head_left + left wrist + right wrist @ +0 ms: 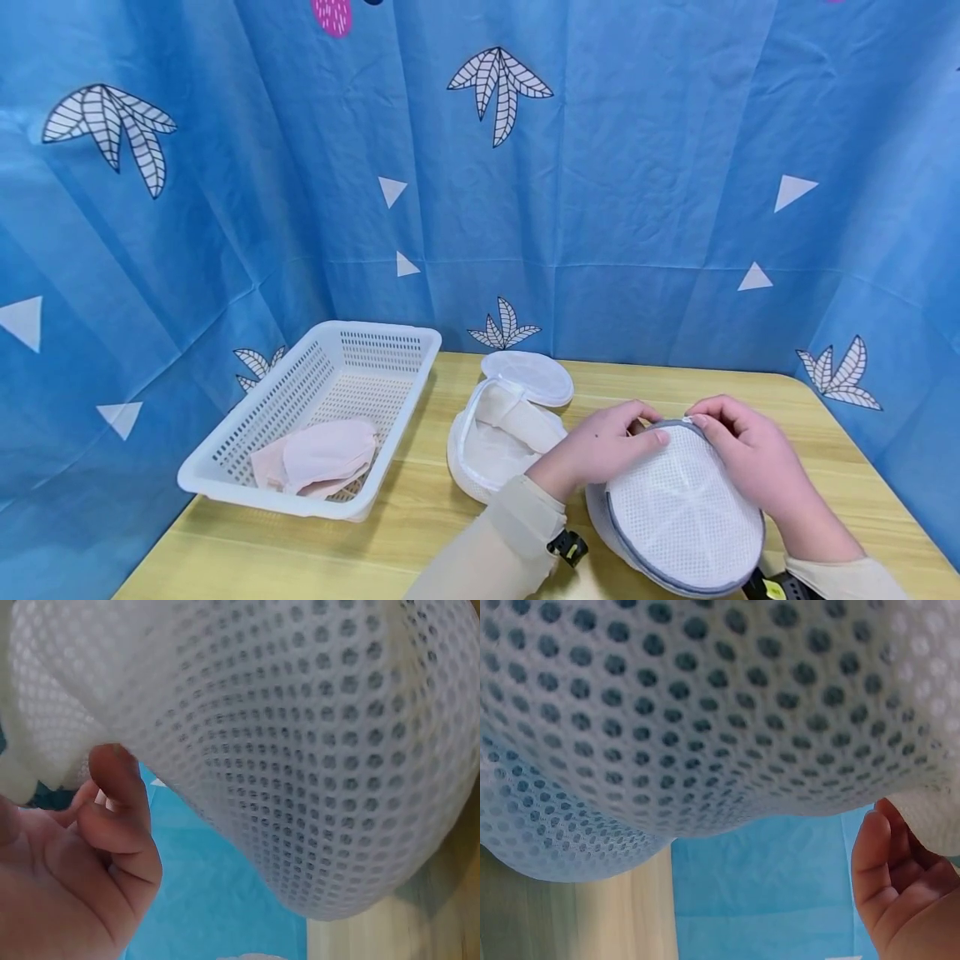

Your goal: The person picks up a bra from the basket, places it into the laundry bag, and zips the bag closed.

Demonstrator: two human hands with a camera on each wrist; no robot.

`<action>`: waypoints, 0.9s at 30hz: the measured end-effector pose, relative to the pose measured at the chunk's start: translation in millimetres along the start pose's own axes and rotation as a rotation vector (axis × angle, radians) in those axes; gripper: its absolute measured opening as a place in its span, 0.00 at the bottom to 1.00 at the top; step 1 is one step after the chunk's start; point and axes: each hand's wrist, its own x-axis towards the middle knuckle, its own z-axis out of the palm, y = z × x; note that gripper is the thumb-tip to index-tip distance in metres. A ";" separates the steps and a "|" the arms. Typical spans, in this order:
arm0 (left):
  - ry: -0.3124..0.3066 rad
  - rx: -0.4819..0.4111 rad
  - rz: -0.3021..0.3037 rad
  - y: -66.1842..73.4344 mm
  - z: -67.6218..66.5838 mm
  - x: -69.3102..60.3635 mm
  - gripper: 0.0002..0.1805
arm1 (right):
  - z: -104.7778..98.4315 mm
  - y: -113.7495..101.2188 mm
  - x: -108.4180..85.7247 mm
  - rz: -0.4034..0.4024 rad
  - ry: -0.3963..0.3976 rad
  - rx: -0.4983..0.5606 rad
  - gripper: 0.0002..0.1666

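A white mesh laundry bag [690, 508] with grey trim is tilted up at the front right of the table. My left hand [603, 442] pinches the trimmed edge at its top, thumb lying over the rim. Close beside it, my right hand [757, 454] grips the same edge near a small white zipper end. In the left wrist view the curled fingers [124, 795] touch the mesh, and its holed side fills most of the picture. The right wrist view shows fingers [874, 847] against the mesh edge. What the bag contains cannot be seen.
Left of it stands a second mesh bag [468, 475], its round lid [532, 377] folded back and a pale cloth item [525, 423] inside. A white plastic basket [405, 433] at the left holds pale pink padded fabric [326, 454]. Blue curtains [637, 183] surround the wooden table [300, 558].
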 end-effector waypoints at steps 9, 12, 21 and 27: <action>-0.061 0.194 0.050 3.7 2.5 -0.8 0.19 | 7.0 -1.2 -4.5 -0.152 -0.020 -0.001 0.07; -0.059 0.219 0.081 3.6 3.3 -1.5 0.16 | 9.1 -1.6 -5.5 -0.194 -0.033 -0.004 0.07; -0.028 0.248 0.130 0.9 6.5 -0.8 0.15 | 10.2 -1.6 -6.7 -0.210 -0.043 -0.023 0.08; 0.055 0.094 0.080 -1.9 4.2 -0.9 0.14 | 0.1 -0.1 -4.6 -0.173 -0.013 -0.054 0.07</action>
